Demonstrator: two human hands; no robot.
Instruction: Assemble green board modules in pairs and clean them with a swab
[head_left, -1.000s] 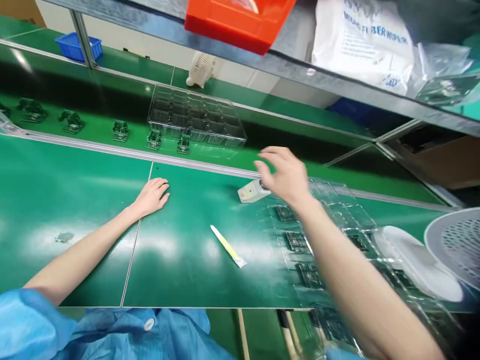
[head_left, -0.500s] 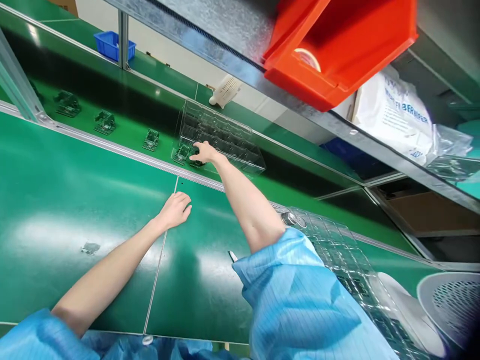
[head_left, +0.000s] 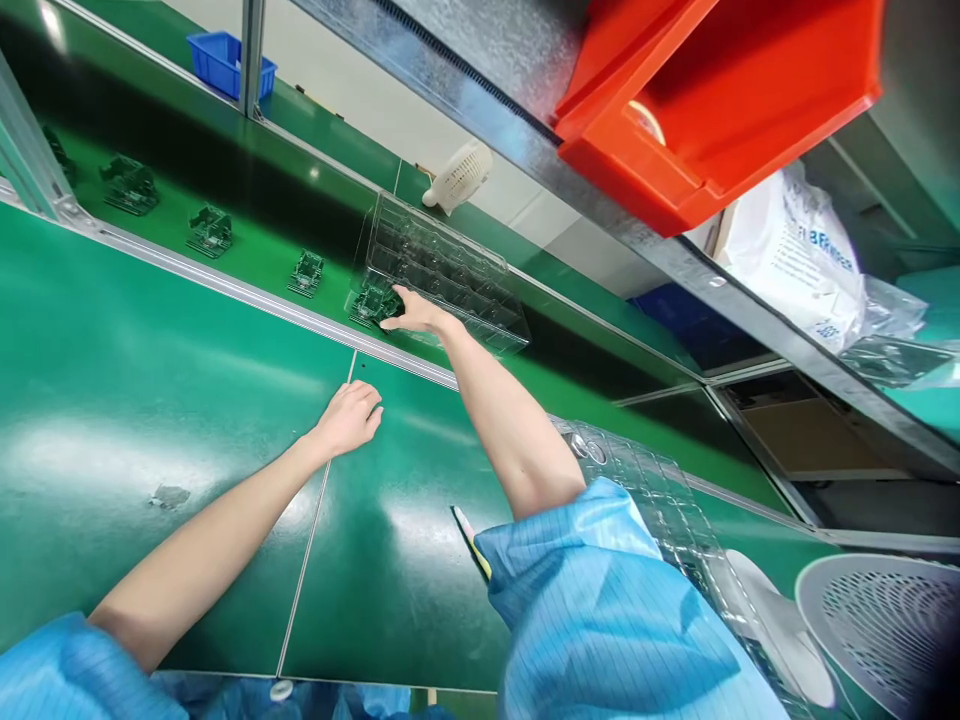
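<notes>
Boards [head_left: 210, 232] stand at left; my left hand [head_left: 351, 418] rests loosely curled. My right hand [head_left: 416, 312] reaches the rightmost board [head_left: 384, 302] before a clear tray [head_left: 457, 268]; whether it grips, I can't tell from here. My sleeve [head_left: 585, 570] half hides a stick [head_left: 464, 521]. Since a second ago, that hand has swung left. Glossy green bench [head_left: 225, 370], metal shelf [head_left: 465, 92] above.

Green worktop [head_left: 187, 340], glossy, light glare | grey metal shelf [head_left: 480, 92] above | upright metal post [head_left: 252, 60] behind

I wear a light blue, finely striped cloth garment [head_left: 356, 699]. Its wide sleeves [head_left: 637, 610] are wrinkled, and one round white button [head_left: 281, 690] sits in front.
</notes>
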